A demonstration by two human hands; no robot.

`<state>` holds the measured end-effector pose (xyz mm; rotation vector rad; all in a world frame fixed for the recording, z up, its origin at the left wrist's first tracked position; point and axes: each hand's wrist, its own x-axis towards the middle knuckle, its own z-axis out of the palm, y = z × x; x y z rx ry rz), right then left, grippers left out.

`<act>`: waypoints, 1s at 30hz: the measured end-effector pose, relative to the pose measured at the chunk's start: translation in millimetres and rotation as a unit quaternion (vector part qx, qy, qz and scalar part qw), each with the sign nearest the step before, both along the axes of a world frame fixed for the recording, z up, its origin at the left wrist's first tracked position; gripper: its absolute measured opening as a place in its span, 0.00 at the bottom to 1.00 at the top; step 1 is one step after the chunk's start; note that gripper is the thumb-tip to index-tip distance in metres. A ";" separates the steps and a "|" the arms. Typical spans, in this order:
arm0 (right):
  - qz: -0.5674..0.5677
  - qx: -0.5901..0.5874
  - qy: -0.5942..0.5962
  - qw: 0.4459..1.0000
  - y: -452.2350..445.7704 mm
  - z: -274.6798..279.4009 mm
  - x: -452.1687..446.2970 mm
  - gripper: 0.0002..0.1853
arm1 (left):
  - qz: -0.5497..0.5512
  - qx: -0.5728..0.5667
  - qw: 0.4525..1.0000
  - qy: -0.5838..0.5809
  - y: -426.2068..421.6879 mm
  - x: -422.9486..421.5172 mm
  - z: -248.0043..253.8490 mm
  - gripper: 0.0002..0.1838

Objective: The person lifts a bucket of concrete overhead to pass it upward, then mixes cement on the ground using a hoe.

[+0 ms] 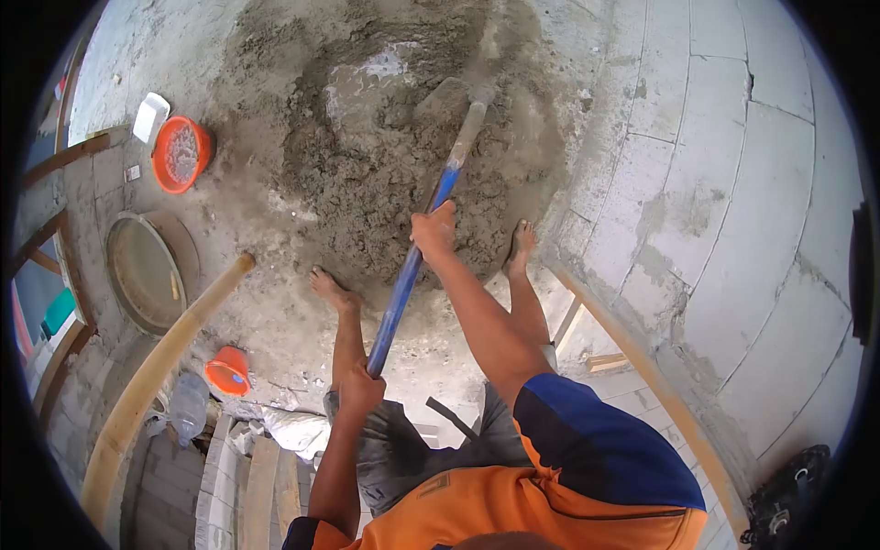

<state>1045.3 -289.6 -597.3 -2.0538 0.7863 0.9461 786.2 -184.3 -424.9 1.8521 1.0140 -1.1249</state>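
Orange-and-navy shirt (477,509) foremost, left hand (361,389) and right hand (434,229) each wrap firmly around a blue-shafted tool (403,289), its long axis slanting away and slightly rightward, head (482,93) in wet grey mortar (357,179) on the rough floor (275,335), beside a pale block wall (701,183); the shirt's small patch (434,485) is illegible.

Shaft (401,302) in grip: right hand (434,229) forward, left hand (360,390) rear
Ahead of grip: mortar (348,197), tool head (480,94) against it. Left of grip: bamboo pole (165,360), then tub (185,246); filled bucket (205,147) forward of tub, second bucket (231,354) level with left hand. Right: plank (653,385), then block wall (724,211).
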 end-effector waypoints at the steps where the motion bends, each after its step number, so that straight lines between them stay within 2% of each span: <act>1: -0.006 0.027 0.004 1.000 3.6 10.6 -28.7 0.25 | -0.003 0.028 0.999 0.031 0.4 -33.6 1.3 0.19; 3: -0.010 0.069 0.027 0.997 10.5 21.5 -88.3 0.26 | 0.019 0.031 0.998 -0.051 11.4 -88.1 16.9 0.18; 5: -0.027 0.132 0.048 0.990 14.2 70.5 -123.3 0.28 | 0.006 0.052 0.996 -0.068 25.4 -161.0 17.2 0.16; 6: -0.019 0.149 0.074 0.986 17.1 112.7 -119.8 0.29 | 0.012 0.061 0.997 -0.056 31.4 -185.9 19.7 0.15; 8: -0.010 0.178 0.014 0.984 1.1 107.6 -165.4 0.31 | -0.029 0.058 0.998 0.013 42.1 -199.5 27.6 0.15; 9: -0.005 0.195 -0.015 0.981 -3.7 103.7 -177.1 0.32 | -0.042 0.057 0.997 0.005 37.0 -198.2 24.0 0.15; 11: -0.086 0.230 -0.021 0.969 -20.9 108.2 -146.0 0.33 | -0.070 0.050 0.996 -0.013 27.4 -181.8 -6.1 0.16; 13: -0.138 0.227 -0.050 0.963 -47.8 93.4 -93.3 0.33 | -0.021 0.047 0.995 -0.088 -1.7 -134.2 -49.5 0.18; 14: -0.146 0.209 -0.076 0.964 -64.0 77.7 -57.5 0.33 | -0.016 0.028 0.997 -0.063 -22.3 -84.4 -63.9 0.20; 15: -0.139 0.180 -0.118 0.967 -77.5 75.8 -10.2 0.32 | 0.029 -0.045 0.989 -0.137 -42.8 -63.6 -103.3 0.20; 16: -0.142 0.147 -0.135 0.969 -98.2 49.3 29.3 0.33 | -0.037 0.017 0.987 -0.155 -70.2 -20.1 -118.8 0.20; 17: -0.117 0.104 -0.135 0.978 -118.9 35.2 74.1 0.31 | -0.054 0.023 0.981 -0.185 -98.1 17.3 -142.3 0.21; 19: -0.075 0.005 -0.201 0.977 -165.2 -11.6 154.0 0.24 | -0.035 -0.018 0.986 -0.161 -152.2 101.7 -162.1 0.22; 21: -0.041 -0.049 -0.236 0.970 -200.5 -34.6 222.8 0.21 | -0.028 -0.083 0.989 -0.123 -187.0 184.9 -151.9 0.22; 24: -0.025 -0.095 -0.157 0.983 -254.2 -89.4 297.6 0.18 | -0.031 -0.120 0.984 -0.126 -184.6 266.3 -114.5 0.23; 27: -0.146 -0.028 -0.127 0.981 -232.7 -74.3 290.7 0.14 | -0.075 -0.128 0.982 -0.116 -139.5 267.1 -83.6 0.22; 30: -0.235 -0.059 -0.108 0.964 -177.2 -65.3 248.7 0.21 | -0.112 -0.113 0.980 -0.118 -65.8 255.9 -62.8 0.21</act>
